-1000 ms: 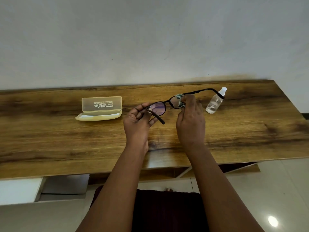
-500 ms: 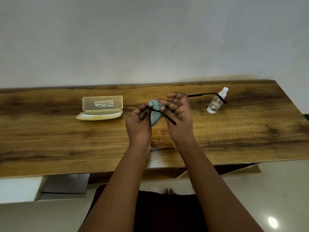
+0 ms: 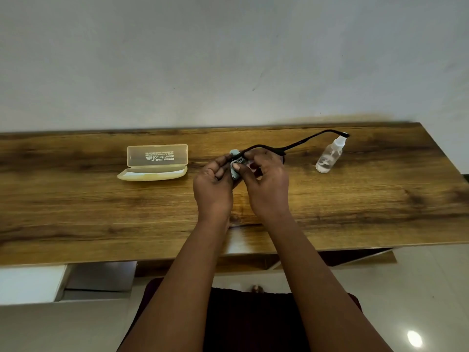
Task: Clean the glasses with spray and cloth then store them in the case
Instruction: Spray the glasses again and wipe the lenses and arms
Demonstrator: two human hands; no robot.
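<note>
Black-framed glasses [image 3: 299, 144] are held above the wooden table [image 3: 355, 199], one temple arm stretching right toward the spray bottle. My left hand [image 3: 213, 189] grips the frame's left end. My right hand [image 3: 266, 184] pinches a small pale blue cloth [image 3: 234, 163] against a lens, which is mostly hidden by my fingers. The open translucent yellow case [image 3: 154, 163] lies to the left, lid up. A small clear spray bottle [image 3: 330, 156] lies tilted at the right.
The table backs against a pale wall [image 3: 228, 59]. Its front edge runs across the frame, with white drawers [image 3: 30, 283] below at the left and a glossy tiled floor [image 3: 418, 301] at the right. My dark-clothed lap is beneath.
My right hand has shifted the cloth from the right lens across to the left lens, and both hands have drawn together. The temple arm now points further up and right.
</note>
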